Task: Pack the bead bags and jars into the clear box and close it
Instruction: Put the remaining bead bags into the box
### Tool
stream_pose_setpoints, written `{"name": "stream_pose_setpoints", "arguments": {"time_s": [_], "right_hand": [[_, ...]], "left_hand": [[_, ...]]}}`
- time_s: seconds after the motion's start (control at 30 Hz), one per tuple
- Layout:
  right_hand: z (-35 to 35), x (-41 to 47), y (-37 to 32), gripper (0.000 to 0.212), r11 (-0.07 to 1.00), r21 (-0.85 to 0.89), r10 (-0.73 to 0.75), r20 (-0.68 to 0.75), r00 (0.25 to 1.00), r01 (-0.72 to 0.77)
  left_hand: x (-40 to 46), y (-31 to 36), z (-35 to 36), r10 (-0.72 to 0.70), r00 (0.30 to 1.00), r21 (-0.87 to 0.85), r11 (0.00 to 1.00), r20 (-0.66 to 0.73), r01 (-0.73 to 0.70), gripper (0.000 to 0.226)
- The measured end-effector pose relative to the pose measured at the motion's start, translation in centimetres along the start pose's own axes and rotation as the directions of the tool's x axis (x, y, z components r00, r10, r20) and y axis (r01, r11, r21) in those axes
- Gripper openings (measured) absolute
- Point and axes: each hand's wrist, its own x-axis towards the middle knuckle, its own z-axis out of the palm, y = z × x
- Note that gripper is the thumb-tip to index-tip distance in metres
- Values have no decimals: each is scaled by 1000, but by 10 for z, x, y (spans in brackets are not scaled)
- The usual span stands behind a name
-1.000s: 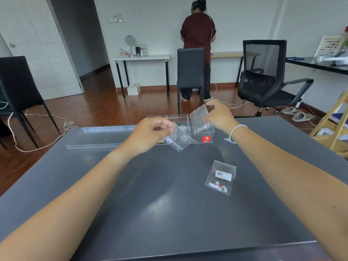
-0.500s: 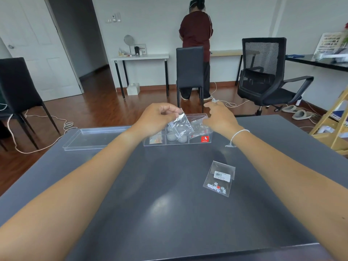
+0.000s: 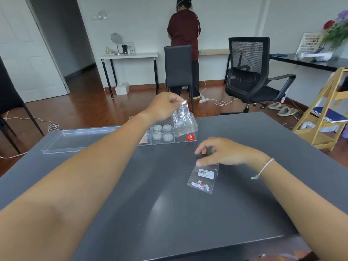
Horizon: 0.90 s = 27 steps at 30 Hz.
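Note:
The clear box (image 3: 190,141) stands open at the far middle of the dark table, with several round clear jars (image 3: 162,132) in its middle compartments and a red sticker on its right front. My left hand (image 3: 165,106) pinches the top of a small clear bead bag (image 3: 182,118), which hangs over the box's right compartment. Another bead bag (image 3: 204,178) with a barcode label and white and red beads lies flat on the table nearer me. My right hand (image 3: 222,153) hovers at this bag's top edge, thumb touching it, fingers curled.
The box's clear lid (image 3: 79,139) lies flat to the left of the box. Past the table's far edge stand a black chair (image 3: 178,68) and an office chair (image 3: 252,72), with a person (image 3: 183,31) at the wall. A wooden shelf (image 3: 323,117) is on the right.
My right hand left the box and came back toward me, down onto the bag lying on the table. My left hand moved its bag rightward over the box's right compartment.

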Motion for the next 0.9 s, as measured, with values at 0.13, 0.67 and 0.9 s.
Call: {"name": "stream_pose_setpoints", "arguments": {"time_s": [0.13,0.67,0.9], "right_hand": [[2,-3,1,43,996,-82,-31,106,994,39],[6,-4,4,29,996,-26,-85,114,990,88],[7,-5,-1,26,996,1,-92,36,995,92]], "left_hand": [[8,-2,12,-8,1000,17,1000,27,8,17],[-9,-24,21,-28,997,363,932,74,-1,32],[-30,-29,1,48,999,302,952,-4,-45,26]]}}
